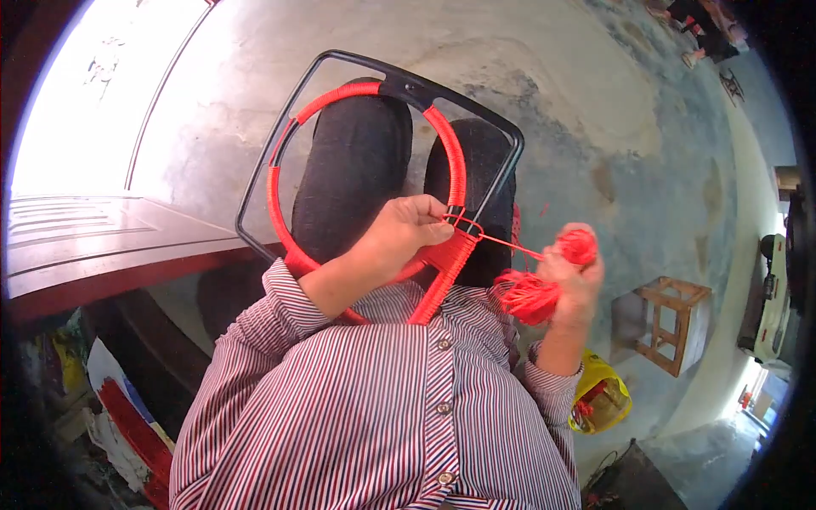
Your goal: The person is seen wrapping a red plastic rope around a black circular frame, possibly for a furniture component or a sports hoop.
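A black metal frame (501,119) with a round ring inside it rests across my lap. Red cord (456,161) is wound tightly round much of the ring, leaving short black stretches bare. At the ring's right side my left hand (399,238) is closed, thumb and fingertips pinching cord against the frame near a loose loop. My right hand (574,276) is closed round a bundle of red cord (527,297), out to the right of the frame. A single strand (510,245) runs taut between the loop and this hand. Some of the ring lies behind my left hand and forearm.
A dark red wooden panel or door (102,246) stands at the left. On the concrete floor (586,110) at the right are a wooden stool (676,327) and a yellow bag (602,395) with red bits inside. Another person (705,30) is partly visible at the far right.
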`<state>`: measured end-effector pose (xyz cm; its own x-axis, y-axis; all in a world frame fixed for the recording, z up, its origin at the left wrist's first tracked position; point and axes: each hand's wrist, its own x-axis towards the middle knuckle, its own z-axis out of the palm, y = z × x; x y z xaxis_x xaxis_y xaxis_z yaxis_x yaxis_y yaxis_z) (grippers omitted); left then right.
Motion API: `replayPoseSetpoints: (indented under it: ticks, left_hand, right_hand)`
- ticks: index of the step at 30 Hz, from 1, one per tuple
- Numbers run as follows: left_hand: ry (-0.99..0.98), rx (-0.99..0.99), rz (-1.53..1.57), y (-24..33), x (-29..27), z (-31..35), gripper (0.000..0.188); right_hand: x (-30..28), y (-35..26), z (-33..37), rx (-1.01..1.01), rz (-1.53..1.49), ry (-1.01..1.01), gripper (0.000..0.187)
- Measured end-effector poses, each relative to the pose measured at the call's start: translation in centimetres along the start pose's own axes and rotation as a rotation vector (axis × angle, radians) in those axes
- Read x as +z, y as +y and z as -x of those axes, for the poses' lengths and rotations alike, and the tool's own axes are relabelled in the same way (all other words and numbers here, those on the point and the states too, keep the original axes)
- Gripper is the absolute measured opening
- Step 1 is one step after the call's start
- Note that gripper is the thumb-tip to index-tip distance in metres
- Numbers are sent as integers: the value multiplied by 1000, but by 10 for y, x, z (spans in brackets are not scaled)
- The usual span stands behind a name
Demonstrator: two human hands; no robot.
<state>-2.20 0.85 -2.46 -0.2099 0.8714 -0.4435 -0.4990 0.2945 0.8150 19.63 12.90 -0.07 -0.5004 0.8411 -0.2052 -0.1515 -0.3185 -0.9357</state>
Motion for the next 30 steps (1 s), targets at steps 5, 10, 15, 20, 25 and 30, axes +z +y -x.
replayPoseSetpoints:
  ticks: [5,10,15,20,25,30]
  left_hand:
    - [36,7,-72,1,0,0,26]
    - [112,425,-840,3,14,11,81]
    - [105,419,-544,-8,0,1,64]
    - [213,-122,24,13,9,0,59]
    - [25,-254,353,19,14,1,48]
    - [161,-38,390,9,11,-1,32]
  right_hand:
    - [33,-19,35,-10,-344,-152,30]
    - [63,-35,39,132,-199,-435,39]
    - [42,-54,22,-82,134,-1171,34]
    - [20,-15,-10,-325,1113,-467,38]
    - [50,17,-18,-28,230,-462,46]
    - [33,38,-22,-24,105,-233,44]
